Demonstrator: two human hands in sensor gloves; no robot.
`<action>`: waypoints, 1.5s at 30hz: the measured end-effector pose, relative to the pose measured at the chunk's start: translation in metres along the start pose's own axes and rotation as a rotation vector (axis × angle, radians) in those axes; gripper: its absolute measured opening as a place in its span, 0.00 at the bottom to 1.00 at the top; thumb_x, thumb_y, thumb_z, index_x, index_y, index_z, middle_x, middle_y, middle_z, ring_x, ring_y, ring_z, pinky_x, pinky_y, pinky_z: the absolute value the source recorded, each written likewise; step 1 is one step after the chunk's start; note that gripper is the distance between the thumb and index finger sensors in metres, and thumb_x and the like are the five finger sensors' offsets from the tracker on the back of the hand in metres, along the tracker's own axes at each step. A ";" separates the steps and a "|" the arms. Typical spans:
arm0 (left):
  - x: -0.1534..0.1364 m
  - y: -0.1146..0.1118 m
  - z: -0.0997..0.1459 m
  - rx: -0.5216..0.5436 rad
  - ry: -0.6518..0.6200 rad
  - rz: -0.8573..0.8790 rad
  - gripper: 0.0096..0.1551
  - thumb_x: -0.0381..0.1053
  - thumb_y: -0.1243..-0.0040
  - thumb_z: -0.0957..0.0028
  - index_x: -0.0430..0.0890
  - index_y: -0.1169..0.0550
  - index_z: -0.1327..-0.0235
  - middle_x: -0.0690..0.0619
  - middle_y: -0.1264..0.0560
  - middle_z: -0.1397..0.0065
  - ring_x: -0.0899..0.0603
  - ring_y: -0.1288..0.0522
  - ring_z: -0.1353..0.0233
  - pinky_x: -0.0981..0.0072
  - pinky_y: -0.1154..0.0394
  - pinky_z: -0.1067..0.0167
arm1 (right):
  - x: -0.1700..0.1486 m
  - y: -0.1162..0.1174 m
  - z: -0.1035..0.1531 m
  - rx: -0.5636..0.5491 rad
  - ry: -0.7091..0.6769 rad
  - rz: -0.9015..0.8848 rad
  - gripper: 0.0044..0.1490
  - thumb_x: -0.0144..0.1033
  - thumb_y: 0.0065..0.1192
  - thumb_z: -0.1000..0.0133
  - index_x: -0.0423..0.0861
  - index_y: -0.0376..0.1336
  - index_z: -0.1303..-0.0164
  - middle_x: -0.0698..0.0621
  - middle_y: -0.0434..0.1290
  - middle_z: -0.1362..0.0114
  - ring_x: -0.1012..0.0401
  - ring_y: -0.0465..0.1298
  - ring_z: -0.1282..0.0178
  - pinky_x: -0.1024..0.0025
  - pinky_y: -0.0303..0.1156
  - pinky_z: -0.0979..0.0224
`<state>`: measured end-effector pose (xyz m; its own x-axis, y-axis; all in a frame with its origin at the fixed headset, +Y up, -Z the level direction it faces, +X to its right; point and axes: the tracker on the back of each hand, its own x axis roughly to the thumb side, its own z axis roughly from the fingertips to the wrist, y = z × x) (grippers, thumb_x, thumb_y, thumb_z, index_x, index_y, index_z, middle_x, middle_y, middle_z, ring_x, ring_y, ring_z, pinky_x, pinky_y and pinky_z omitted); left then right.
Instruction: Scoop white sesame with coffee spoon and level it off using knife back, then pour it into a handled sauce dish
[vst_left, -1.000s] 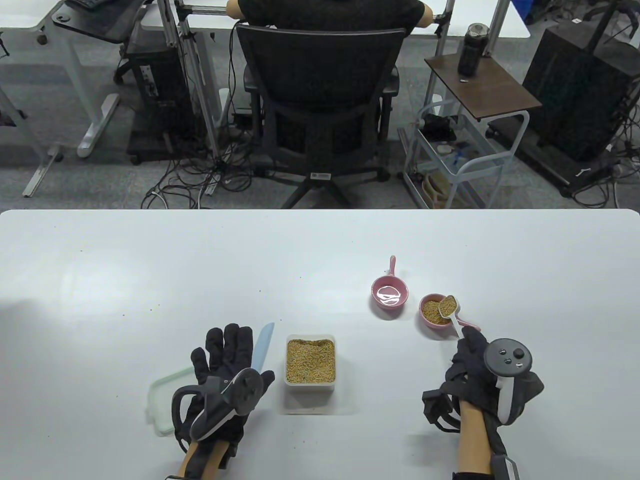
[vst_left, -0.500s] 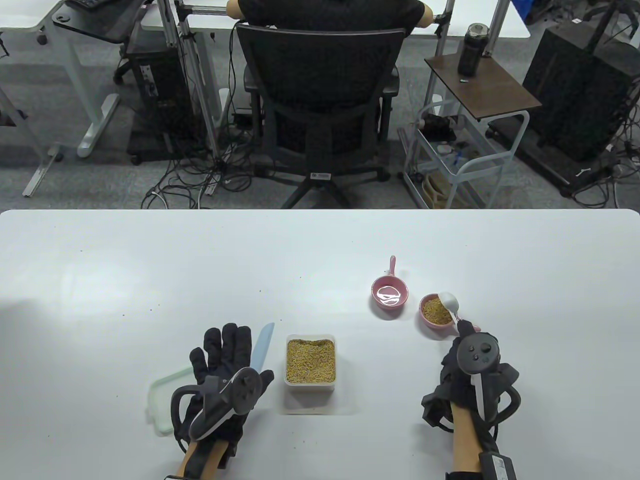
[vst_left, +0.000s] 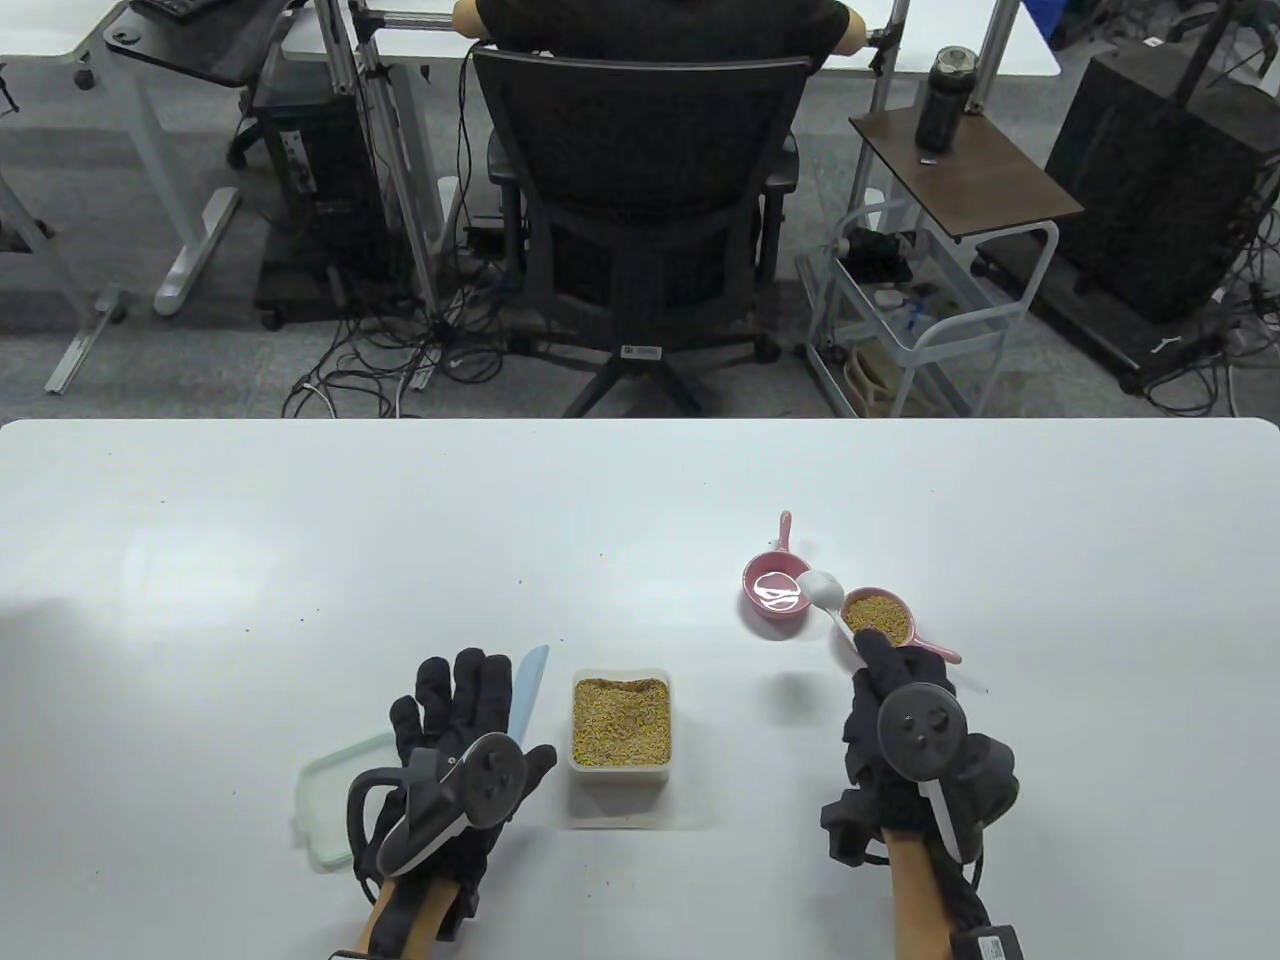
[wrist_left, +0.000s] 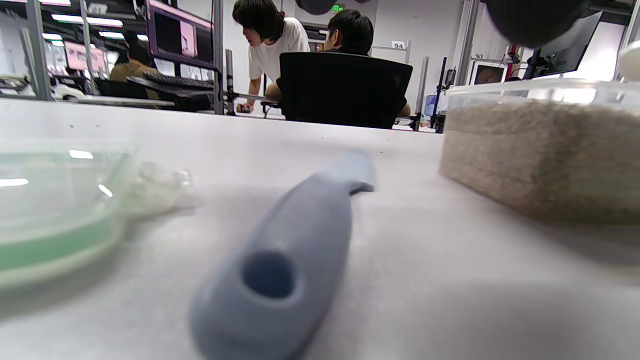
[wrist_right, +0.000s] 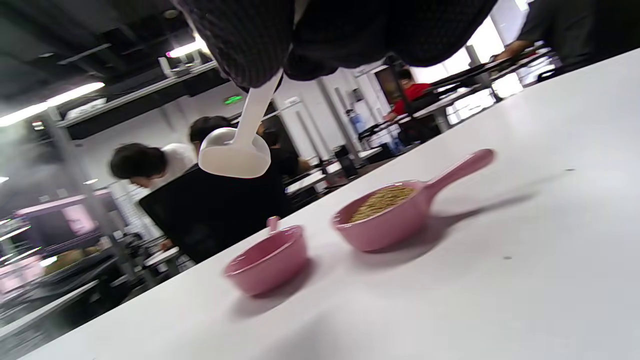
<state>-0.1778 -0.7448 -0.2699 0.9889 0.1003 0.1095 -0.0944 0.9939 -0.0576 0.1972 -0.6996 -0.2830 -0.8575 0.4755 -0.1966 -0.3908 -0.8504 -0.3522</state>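
Note:
My right hand (vst_left: 885, 690) pinches the handle of a white coffee spoon (vst_left: 822, 590). The spoon's bowl (wrist_right: 234, 155) hangs in the air between the two pink handled sauce dishes and shows no sesame. The right dish (vst_left: 877, 612) holds sesame (wrist_right: 382, 200), and the left dish (vst_left: 778, 590) has none. My left hand (vst_left: 455, 715) lies flat with straight fingers over the handle of the light blue knife (vst_left: 525, 690). The knife (wrist_left: 285, 250) lies flat on the table. Just right of it stands a clear container of sesame (vst_left: 620, 722).
A green-rimmed lid (vst_left: 330, 800) lies left of my left hand. Stray seeds dot the white table (vst_left: 300, 560). Beyond the far edge, a person sits in a black office chair (vst_left: 640, 200), with a side cart (vst_left: 930, 320) nearby.
The spoon tipped its sesame into the right dish, then swung left to hang between the two dishes. My right hand moved left and towards me. My left hand barely shifted.

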 end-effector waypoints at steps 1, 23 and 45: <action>0.001 0.000 0.000 -0.015 -0.012 0.027 0.58 0.74 0.54 0.45 0.48 0.57 0.11 0.44 0.55 0.07 0.28 0.60 0.15 0.31 0.54 0.25 | 0.006 0.000 0.004 0.017 -0.019 -0.007 0.26 0.32 0.67 0.38 0.53 0.71 0.28 0.45 0.72 0.29 0.57 0.76 0.46 0.49 0.71 0.30; 0.040 0.003 -0.061 -0.363 -0.279 0.002 0.70 0.77 0.48 0.57 0.48 0.62 0.12 0.46 0.57 0.06 0.27 0.60 0.13 0.29 0.56 0.22 | 0.081 0.045 0.052 0.367 -0.489 0.079 0.25 0.33 0.68 0.38 0.54 0.72 0.29 0.46 0.73 0.29 0.57 0.76 0.46 0.50 0.72 0.31; 0.054 0.008 -0.070 -0.308 -0.259 -0.247 0.68 0.80 0.51 0.64 0.49 0.48 0.10 0.49 0.39 0.08 0.34 0.41 0.10 0.31 0.44 0.21 | 0.086 0.056 0.056 0.345 -0.523 0.247 0.24 0.35 0.67 0.39 0.54 0.73 0.31 0.48 0.76 0.34 0.58 0.78 0.51 0.48 0.72 0.31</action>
<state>-0.1168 -0.7346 -0.3335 0.9127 -0.0901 0.3985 0.2170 0.9333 -0.2860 0.0825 -0.7185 -0.2679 -0.9507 0.1604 0.2654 -0.1730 -0.9846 -0.0244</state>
